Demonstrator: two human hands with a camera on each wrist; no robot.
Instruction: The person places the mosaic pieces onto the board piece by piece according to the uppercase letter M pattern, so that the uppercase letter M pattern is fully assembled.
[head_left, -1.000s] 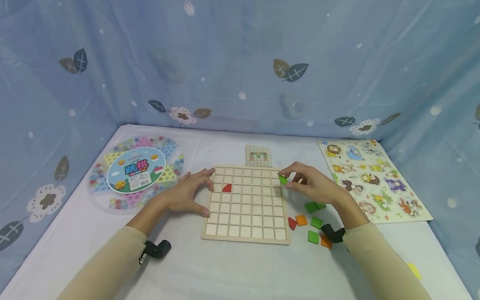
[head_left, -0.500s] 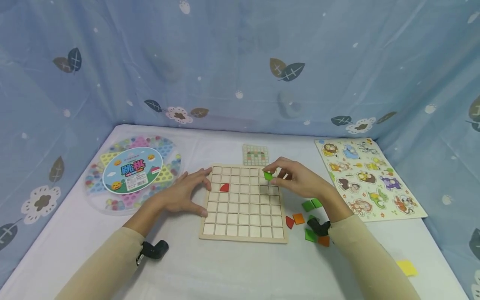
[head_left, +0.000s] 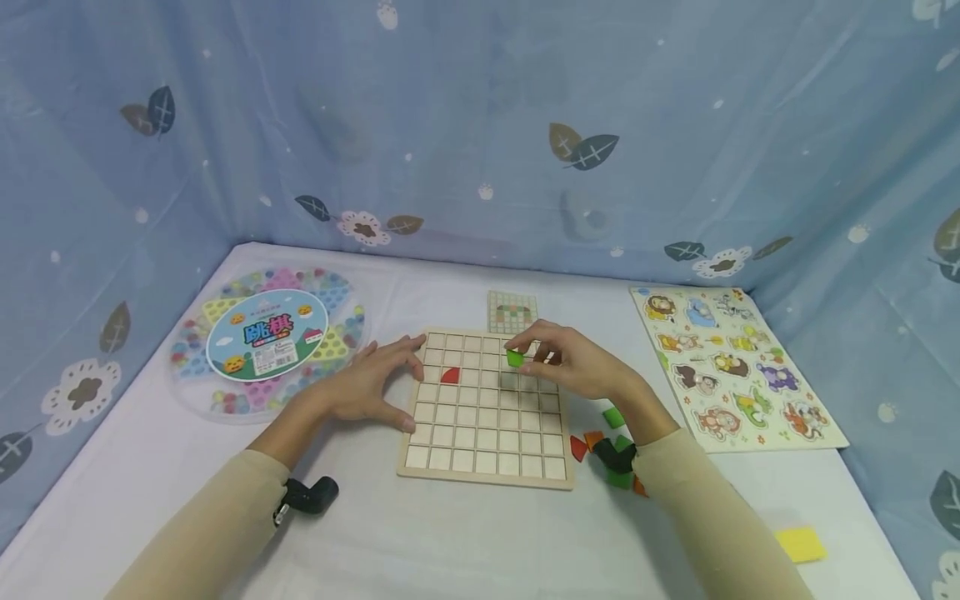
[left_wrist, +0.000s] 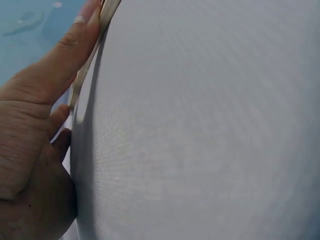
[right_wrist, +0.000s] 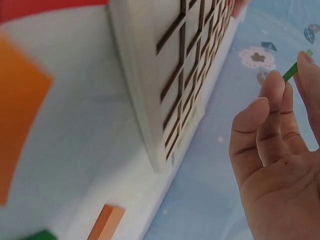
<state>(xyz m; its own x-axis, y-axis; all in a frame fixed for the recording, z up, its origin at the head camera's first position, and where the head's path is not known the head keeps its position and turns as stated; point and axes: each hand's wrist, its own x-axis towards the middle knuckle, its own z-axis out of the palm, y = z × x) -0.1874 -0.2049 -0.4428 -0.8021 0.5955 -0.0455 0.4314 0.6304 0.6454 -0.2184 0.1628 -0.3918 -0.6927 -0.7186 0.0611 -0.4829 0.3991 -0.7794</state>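
thumb and fingers of right hand pinch green tile — gridded board below them; left hand spread wide — fingertips touching board edge.

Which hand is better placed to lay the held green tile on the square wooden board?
Probably the right hand: it pinches the green tile above the board; the left hand touches the board's left edge.

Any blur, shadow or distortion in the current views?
Head: grid board fairly crisp, soft shadow on its cells below the right hand; left wrist: white cloth hazy, dark shadow band beside the board's edge; right wrist: orange tile at the left edge blurred, board steeply foreshortened.
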